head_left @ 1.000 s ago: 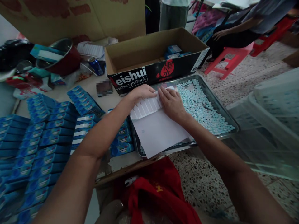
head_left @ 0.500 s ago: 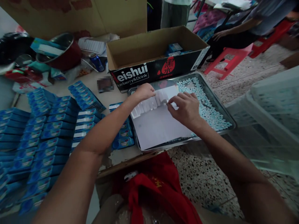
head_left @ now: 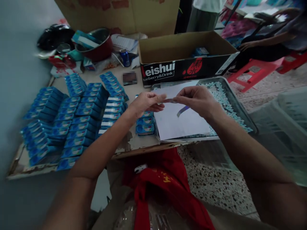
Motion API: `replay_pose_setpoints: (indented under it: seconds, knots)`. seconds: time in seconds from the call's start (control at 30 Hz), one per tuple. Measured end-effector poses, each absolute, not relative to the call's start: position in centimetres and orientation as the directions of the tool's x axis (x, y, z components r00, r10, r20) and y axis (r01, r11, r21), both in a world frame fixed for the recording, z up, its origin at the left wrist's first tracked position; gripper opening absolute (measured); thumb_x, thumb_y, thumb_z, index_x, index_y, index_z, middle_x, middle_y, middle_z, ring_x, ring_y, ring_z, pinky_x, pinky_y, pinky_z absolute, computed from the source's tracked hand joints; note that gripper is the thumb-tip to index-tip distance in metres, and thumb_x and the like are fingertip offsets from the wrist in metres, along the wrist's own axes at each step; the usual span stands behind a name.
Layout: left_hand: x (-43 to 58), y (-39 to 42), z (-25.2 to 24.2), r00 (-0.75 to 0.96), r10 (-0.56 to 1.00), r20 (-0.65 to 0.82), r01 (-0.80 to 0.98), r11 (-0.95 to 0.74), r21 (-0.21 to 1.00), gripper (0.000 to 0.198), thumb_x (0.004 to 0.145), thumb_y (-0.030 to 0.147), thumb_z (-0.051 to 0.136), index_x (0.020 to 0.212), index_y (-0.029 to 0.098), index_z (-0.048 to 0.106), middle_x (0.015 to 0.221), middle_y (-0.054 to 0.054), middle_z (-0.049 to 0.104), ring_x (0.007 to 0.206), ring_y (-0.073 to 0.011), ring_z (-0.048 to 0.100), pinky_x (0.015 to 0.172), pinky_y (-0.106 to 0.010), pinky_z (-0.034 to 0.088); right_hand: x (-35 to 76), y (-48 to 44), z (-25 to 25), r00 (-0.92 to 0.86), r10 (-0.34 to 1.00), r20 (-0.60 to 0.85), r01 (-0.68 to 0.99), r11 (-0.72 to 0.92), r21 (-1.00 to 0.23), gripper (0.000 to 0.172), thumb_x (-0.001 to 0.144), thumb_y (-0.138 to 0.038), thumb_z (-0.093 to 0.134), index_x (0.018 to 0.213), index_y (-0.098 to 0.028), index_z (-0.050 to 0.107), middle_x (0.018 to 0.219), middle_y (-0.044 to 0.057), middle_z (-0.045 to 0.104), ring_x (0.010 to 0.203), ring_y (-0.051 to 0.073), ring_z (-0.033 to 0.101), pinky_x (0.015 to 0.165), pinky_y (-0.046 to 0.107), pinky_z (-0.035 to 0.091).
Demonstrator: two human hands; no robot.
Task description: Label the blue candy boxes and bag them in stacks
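Hands met in the air over the left end of the metal tray (head_left: pixel 242 111). The left hand (head_left: pixel 145 103) and the right hand (head_left: pixel 200 100) each pinched one end of a thin strip (head_left: pixel 169 101), thumb against forefinger. Its long axis ran side to side, along the near edge of the table (head_left: pixel 130 143), so neither hand was the nearer. It hung above the white sheet (head_left: pixel 184 126) without touching it. A darker bit curled below the right hand; I couldn't tell what it was. Pale blue tablets (head_left: pixel 224 95) filled the tray's right side. A second earlier both hands had pressed a ridged white piece flat onto the sheet; now the sheet lay bare and the hands were lifted.
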State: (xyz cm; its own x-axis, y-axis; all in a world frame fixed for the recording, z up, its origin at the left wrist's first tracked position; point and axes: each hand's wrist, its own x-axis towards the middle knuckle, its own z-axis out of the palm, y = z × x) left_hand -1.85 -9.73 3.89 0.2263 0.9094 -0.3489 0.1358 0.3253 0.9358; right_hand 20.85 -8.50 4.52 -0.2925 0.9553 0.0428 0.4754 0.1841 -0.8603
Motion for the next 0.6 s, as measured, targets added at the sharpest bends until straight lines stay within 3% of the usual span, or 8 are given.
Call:
replay_pose_setpoints:
  seconds: [0.1, 0.2, 0.37, 0.6]
  knots:
    - [-4.0, -11.6, 3.6, 0.100, 0.942, -0.320, 0.133, 0.306, 0.943, 0.033, 0.079, 0.037, 0.093, 0.095, 0.015, 0.075, 0.092, -0.008, 0.081, 0.078, -0.0139, 0.075, 0.080, -0.027, 0.061, 18.6, -9.0, 4.3, -0.331, 0.944, -0.010, 0.434, 0.143, -0.889, 0.040, 0.075, -0.058, 0.084, 0.073, -0.020, 0.072, 0.056, -0.003, 0.051, 0.051, 0.009, 0.036, 0.048, 0.029, 0.023]
    - [-6.9, -12.7, 3.9, 0.004, 0.954, -0.301, 0.174, 0.295, 0.939, 0.028, 0.077, 0.033, 0.093, 0.091, 0.014, 0.077, 0.084, -0.006, 0.080, 0.073, -0.0131, 0.073, 0.076, -0.025, 0.060, 15.4, -9.0, 3.5, -0.361, 0.931, -0.058, 0.406, 0.101, -0.908, 0.037, 0.076, -0.053, 0.086, 0.073, -0.019, 0.073, 0.054, -0.004, 0.048, 0.050, 0.008, 0.033, 0.049, 0.029, 0.021]
    - [-10.9, -13.8, 3.4, -0.111, 0.956, -0.271, 0.394, 0.293, 0.871, 0.011, 0.077, 0.018, 0.087, 0.073, 0.014, 0.078, 0.061, -0.002, 0.070, 0.056, -0.0097, 0.062, 0.058, -0.020, 0.049, 10.5, -8.7, 1.3, -0.407, 0.905, -0.124, 0.489, 0.100, -0.867, 0.025, 0.077, -0.035, 0.084, 0.066, -0.017, 0.071, 0.052, -0.005, 0.046, 0.053, 0.009, 0.034, 0.054, 0.030, 0.024]
    - [-11.9, -12.6, 0.2, -0.082, 0.977, -0.197, 0.576, 0.208, 0.791, 0.019, 0.083, 0.020, 0.079, 0.065, 0.014, 0.076, 0.056, -0.004, 0.067, 0.050, -0.0116, 0.059, 0.056, -0.024, 0.048, 9.1, -8.7, 0.0, -0.354, 0.928, -0.111, 0.641, 0.155, -0.752, 0.025, 0.081, -0.036, 0.076, 0.066, -0.016, 0.071, 0.052, -0.003, 0.048, 0.056, 0.012, 0.041, 0.058, 0.032, 0.028]
